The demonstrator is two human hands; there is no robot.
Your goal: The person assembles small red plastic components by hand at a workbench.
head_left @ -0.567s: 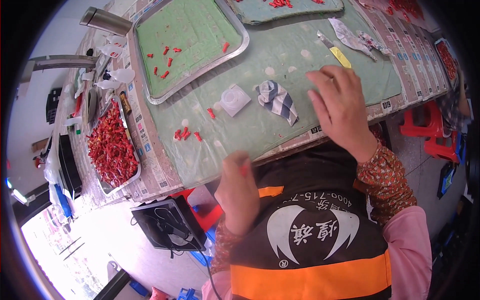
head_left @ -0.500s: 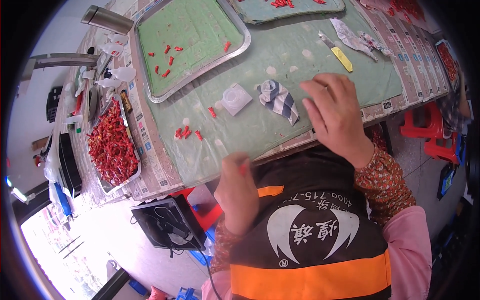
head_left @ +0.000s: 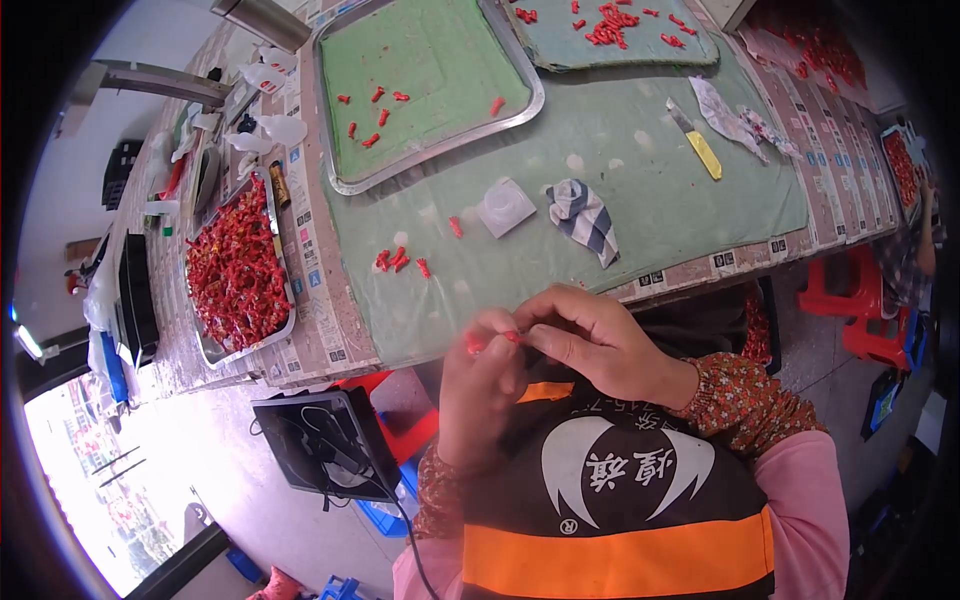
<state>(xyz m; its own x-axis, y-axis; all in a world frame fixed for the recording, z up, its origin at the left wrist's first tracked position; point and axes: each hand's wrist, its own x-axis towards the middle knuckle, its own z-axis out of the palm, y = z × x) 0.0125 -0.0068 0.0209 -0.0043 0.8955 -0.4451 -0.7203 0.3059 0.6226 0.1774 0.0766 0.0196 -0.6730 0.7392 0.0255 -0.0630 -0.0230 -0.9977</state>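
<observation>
Just past the table's near edge, my two hands meet in front of my apron. My left hand point(head_left: 483, 385) is closed around a small red piece point(head_left: 511, 337), which peeks out between the fingertips. From the other side, my right hand point(head_left: 610, 345) pinches at the end of that piece with thumb and forefinger. Several similar red pieces point(head_left: 400, 259) lie on the green cloth point(head_left: 450, 315) beyond my left hand. Near them are a white square holder with a round cup point(head_left: 506, 208) and a striped rag point(head_left: 584, 222).
A green-lined metal tray point(head_left: 440, 160) holds a few red pieces; a second lined board point(head_left: 640, 60) bears more. Heaped red pieces fill a tray point(head_left: 240, 275) at left. A yellow-handled knife point(head_left: 700, 150) lies beside crumpled tissue point(head_left: 722, 112). Red stools point(head_left: 850, 290) stand at right.
My right hand has come down and left from over the table to meet my left hand at the red piece. My left hand has risen slightly. The whole view has shifted a little.
</observation>
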